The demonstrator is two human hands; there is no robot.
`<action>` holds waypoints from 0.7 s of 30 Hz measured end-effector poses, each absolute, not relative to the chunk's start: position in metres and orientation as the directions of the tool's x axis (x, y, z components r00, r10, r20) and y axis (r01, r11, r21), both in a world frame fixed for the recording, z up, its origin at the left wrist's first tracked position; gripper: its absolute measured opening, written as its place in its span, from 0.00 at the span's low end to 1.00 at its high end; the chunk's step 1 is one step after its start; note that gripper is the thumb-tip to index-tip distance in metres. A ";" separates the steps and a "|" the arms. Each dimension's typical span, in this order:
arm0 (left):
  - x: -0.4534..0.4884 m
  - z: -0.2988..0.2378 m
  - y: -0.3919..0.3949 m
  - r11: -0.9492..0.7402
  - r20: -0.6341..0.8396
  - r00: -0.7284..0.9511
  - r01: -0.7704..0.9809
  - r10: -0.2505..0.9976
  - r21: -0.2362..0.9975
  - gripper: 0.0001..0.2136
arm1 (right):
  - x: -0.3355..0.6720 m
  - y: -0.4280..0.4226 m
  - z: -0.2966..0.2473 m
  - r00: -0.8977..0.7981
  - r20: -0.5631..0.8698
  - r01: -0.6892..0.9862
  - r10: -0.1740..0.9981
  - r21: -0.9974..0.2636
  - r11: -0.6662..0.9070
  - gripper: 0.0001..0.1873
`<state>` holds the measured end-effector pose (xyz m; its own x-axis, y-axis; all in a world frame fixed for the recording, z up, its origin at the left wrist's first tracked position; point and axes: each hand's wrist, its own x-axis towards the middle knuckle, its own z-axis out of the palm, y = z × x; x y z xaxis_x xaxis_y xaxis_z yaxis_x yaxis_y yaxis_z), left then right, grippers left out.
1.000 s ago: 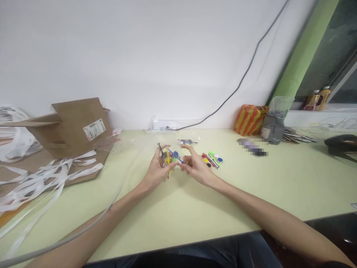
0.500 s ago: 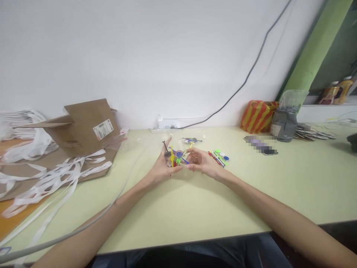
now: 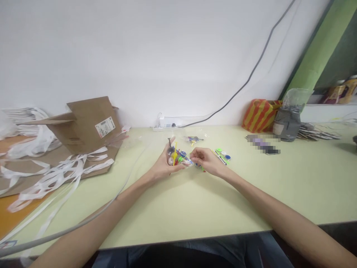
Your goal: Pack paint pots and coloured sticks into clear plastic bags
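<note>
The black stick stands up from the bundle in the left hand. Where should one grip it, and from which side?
Probably pinch the black stick at its free top end, coming from above. It stands nearly upright over the left hand; its lower part is buried among the coloured pieces, and the right hand pinches those pieces on the right side.

A cluster of plastic sticks and discs (image 3: 178,159) — yellow, blue, green, red — bunched in the left hand (image 3: 163,169).

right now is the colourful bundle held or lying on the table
Held: the left hand cups the colourful bundle and the right hand pinches its right end.
</note>
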<state>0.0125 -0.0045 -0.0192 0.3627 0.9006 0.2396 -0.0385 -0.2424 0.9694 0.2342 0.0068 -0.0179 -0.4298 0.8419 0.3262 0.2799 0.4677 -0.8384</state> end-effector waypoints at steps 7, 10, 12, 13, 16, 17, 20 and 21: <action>0.012 -0.020 -0.006 -0.254 0.258 0.341 -0.057 0.904 0.966 0.55 | 0.237 -0.003 -0.007 -0.467 0.464 0.302 0.753 -0.716 0.629 0.06; 0.010 -0.021 -0.001 -0.249 0.261 0.280 -0.080 0.924 0.965 0.46 | 0.234 -0.004 -0.013 -0.535 0.367 0.235 0.761 -0.800 0.551 0.06; 0.008 -0.021 0.002 -0.244 0.261 0.250 -0.098 0.932 0.965 0.36 | 0.232 -0.006 -0.017 -0.551 0.337 0.230 0.763 -0.818 0.528 0.07; 0.008 -0.021 0.003 -0.246 0.265 0.235 -0.106 0.935 0.963 0.32 | 0.231 -0.007 -0.017 -0.549 0.333 0.234 0.766 -0.819 0.524 0.08; 0.007 -0.019 0.004 -0.252 0.268 0.204 -0.104 0.942 0.962 0.24 | 0.228 -0.011 -0.015 -0.547 0.311 0.235 0.778 -0.834 0.499 0.15; 0.007 -0.018 0.003 -0.251 0.265 0.206 -0.091 0.942 0.964 0.22 | 0.228 -0.013 -0.014 -0.544 0.307 0.232 0.781 -0.840 0.491 0.18; 0.009 -0.018 0.000 -0.248 0.253 0.267 -0.050 0.930 0.967 0.19 | 0.225 -0.014 -0.009 -0.501 0.332 0.195 0.799 -0.856 0.478 0.20; 0.010 -0.019 -0.001 -0.246 0.251 0.292 -0.055 0.923 0.968 0.19 | 0.225 -0.014 -0.008 -0.476 0.340 0.185 0.811 -0.863 0.470 0.20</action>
<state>0.0100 -0.0013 -0.0185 0.2918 0.9230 0.2510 -0.0547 -0.2459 0.9678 0.2245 -0.0143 -0.0078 -0.4756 0.8114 0.3397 0.1848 0.4697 -0.8632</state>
